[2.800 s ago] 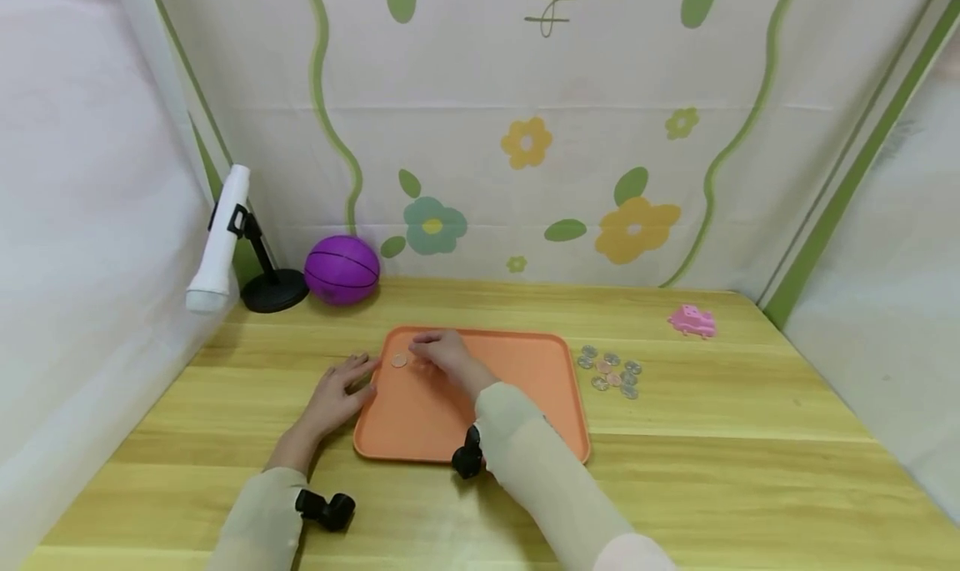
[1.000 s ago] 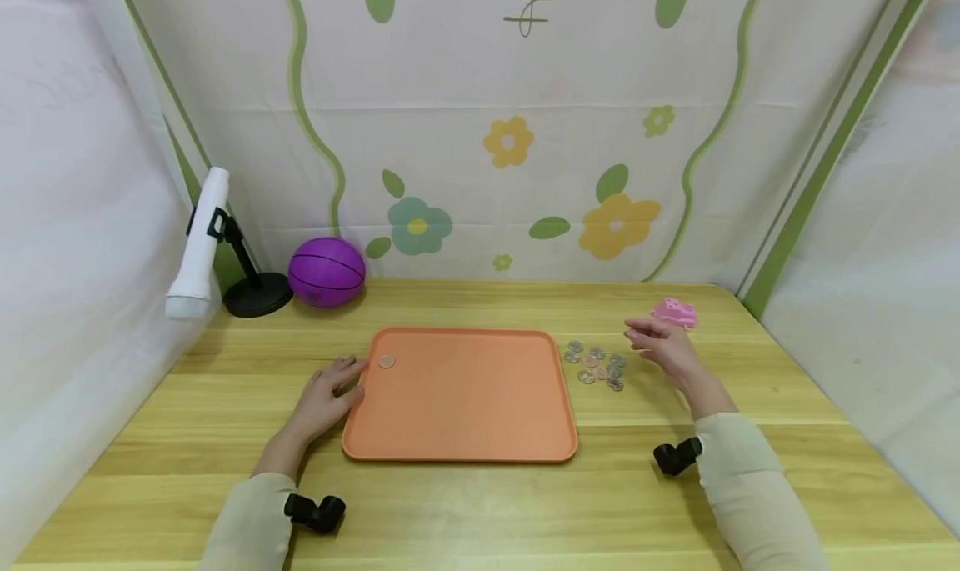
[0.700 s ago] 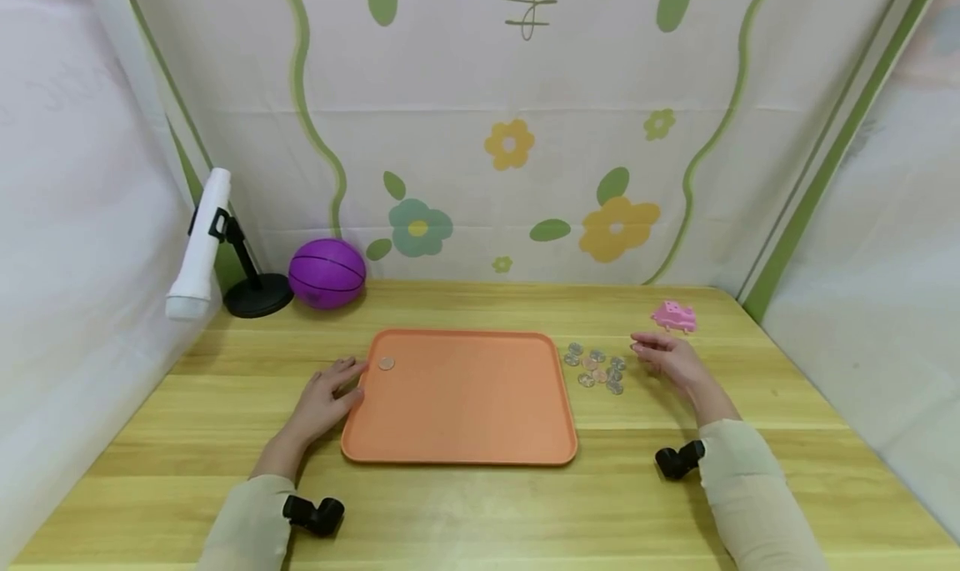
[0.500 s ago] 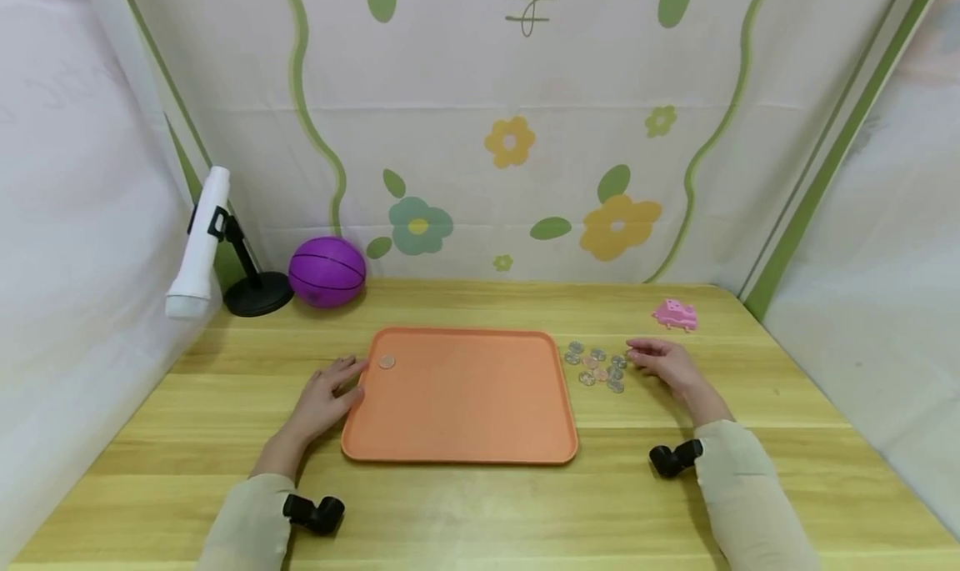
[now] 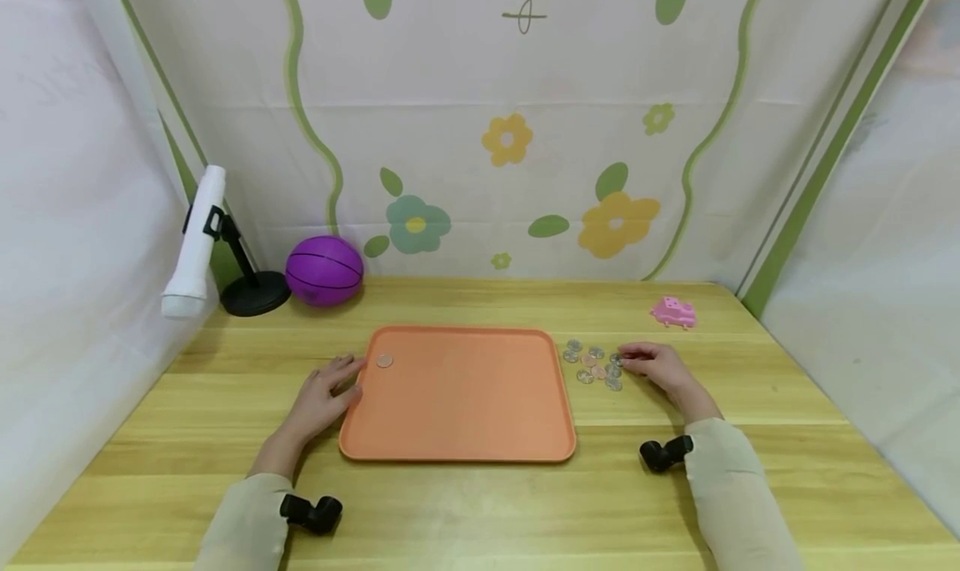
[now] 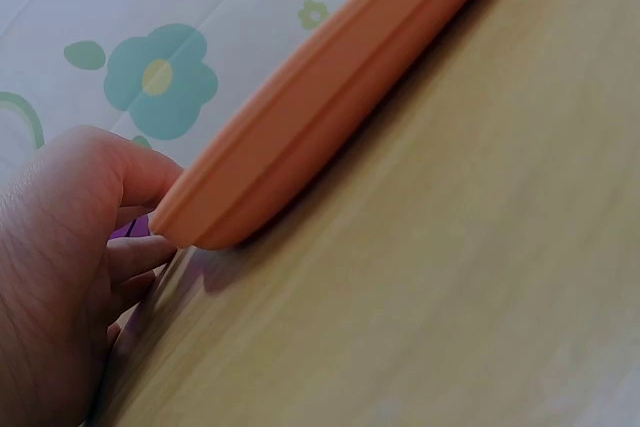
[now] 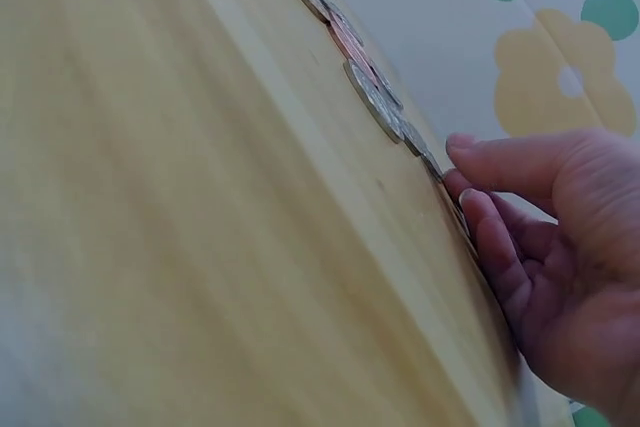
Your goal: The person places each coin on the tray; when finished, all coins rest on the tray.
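Note:
An orange tray lies on the table, with one coin near its upper left corner. My left hand rests beside the tray, its fingertips touching the left rim; the left wrist view shows these fingers against the tray edge. Right of the tray, several silver coins and a couple of copper-coloured coins form a loose cluster. At the cluster's right edge is my right hand, fingertips at the outermost silver coin. In the right wrist view, thumb and fingers stand slightly apart beside the coins.
A pink toy sits toward the back right. At the back left are a purple ball and a white flashlight-like object on a black stand. Cloth with printed flowers encloses the table.
My right hand has left the tray, swung right past the coins, and come back left and down to the cluster's right edge. My left hand stays at the tray.

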### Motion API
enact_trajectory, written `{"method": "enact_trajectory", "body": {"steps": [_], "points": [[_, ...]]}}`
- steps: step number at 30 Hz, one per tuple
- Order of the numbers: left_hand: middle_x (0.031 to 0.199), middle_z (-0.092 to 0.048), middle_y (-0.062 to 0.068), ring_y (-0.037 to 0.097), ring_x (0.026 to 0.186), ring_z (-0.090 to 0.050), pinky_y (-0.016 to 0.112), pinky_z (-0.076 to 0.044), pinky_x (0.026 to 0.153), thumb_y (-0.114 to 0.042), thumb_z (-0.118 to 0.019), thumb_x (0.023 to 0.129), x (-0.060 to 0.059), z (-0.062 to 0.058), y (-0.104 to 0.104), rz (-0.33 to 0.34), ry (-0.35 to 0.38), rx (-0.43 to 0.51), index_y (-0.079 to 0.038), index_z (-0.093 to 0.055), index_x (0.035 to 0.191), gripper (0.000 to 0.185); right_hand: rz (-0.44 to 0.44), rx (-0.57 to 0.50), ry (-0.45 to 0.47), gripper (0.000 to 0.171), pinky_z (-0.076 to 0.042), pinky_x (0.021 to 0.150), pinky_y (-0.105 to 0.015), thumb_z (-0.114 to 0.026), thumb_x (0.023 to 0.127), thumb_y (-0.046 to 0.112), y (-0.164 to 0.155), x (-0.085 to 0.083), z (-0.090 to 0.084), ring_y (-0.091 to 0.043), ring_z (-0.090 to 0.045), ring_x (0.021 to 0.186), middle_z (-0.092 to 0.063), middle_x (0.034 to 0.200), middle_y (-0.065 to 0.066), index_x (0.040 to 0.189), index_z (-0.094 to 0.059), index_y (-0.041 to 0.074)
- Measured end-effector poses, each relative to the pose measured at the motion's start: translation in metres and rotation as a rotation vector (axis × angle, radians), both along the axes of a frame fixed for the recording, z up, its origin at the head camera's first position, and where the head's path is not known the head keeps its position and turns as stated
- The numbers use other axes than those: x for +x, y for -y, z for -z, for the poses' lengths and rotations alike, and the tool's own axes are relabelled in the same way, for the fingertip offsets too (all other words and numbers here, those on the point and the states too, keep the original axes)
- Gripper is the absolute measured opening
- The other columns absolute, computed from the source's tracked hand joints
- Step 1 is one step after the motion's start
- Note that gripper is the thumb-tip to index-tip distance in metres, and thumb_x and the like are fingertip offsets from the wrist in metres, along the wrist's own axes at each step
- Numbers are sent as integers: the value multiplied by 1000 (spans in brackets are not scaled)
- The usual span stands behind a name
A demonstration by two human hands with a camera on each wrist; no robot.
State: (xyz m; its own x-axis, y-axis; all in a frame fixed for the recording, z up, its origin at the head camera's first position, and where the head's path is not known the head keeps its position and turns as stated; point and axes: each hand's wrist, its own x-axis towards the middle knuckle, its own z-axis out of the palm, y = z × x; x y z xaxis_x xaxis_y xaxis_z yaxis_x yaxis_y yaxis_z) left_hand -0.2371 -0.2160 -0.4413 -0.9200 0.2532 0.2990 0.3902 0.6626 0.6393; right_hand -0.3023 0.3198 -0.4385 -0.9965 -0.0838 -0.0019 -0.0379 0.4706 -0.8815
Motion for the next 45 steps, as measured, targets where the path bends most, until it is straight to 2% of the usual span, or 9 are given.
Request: {"method": "enact_trajectory", "body": {"steps": [11, 19, 24, 32, 37, 45], "points": [[126, -37, 27, 42, 120, -24, 59, -8, 93, -14, -54, 83, 0, 0, 0, -8, 5, 1, 1, -49, 121, 42, -12, 63, -14, 35, -40, 51, -23, -62, 79, 8, 5, -1, -3, -12, -45, 63, -59, 96, -15, 109, -56, -7], [126, -37, 27, 42, 119, -24, 59, -8, 93, -14, -55, 82, 1, 2, -1, -11, 1, 2, 1, -49, 121, 42, -43, 104, -54, 31, -42, 58, -24, -61, 78, 4, 9, -1, -4, -15, -48, 72, -57, 96, -19, 106, -57, -10], [126, -37, 27, 42, 119, -24, 59, -8, 93, -14, -55, 82, 0, 3, -1, -11, -3, 5, 0, -49, 121, 42, -47, 140, -61, 27, -42, 63, -26, -61, 78, 2, 9, -3, -4, -18, -49, 76, -57, 90, -16, 102, -57, -10], [126, -37, 27, 41, 119, -25, 59, -8, 93, -14, -55, 82, 1, 1, -1, -6, -7, 8, 0, -49, 121, 42, -48, 234, -34, 22, -39, 65, -28, -58, 79, 3, 11, -5, -7, -20, -44, 76, -51, 86, -12, 98, -56, -8], [125, -38, 28, 42, 119, -25, 60, -9, 92, -14, -55, 82, 2, 0, -1, -8, -22, 6, 2, -49, 120, 42, -31, 229, -29, 21, -39, 65, -28, -58, 79, 3, 12, -4, -6, -21, -43, 76, -49, 85, -12, 97, -54, -7], [124, -38, 28, 43, 118, -26, 60, -9, 92, -13, -55, 82, 5, -4, -3, -12, -32, 7, 2, -50, 119, 40, -6, 179, -80, 21, -39, 61, -26, -60, 76, -1, 13, 0, -6, -20, -44, 72, -50, 84, -14, 94, -51, -7]]}}
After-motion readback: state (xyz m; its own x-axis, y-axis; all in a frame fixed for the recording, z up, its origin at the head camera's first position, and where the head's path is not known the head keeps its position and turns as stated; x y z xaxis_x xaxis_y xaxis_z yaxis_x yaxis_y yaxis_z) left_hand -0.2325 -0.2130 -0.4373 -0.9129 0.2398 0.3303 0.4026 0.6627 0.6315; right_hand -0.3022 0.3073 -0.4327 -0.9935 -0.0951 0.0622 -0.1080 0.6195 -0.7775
